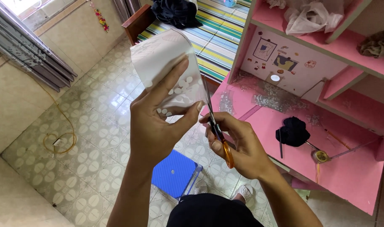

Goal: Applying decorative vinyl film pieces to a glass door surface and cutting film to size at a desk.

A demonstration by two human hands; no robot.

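Head view: your left hand (154, 126) grips a curled white sheet (164, 63) raised above the floor, thumb and fingers pinching its lower edge. Your right hand (238, 145) is closed around orange-handled scissors (217, 126), blades touching the sheet's right edge, beside the pink desk (347, 168).

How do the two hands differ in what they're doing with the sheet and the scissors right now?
The left hand is raised and pinches the white dotted sheet between thumb and fingers; the right hand sits lower, with its grip closed on the orange-handled scissors. The left hand shows its back with fingers spread along the sheet, while the right hand's fingers curl around the handles. Both work close together above the tiled floor, at the sheet's right edge.
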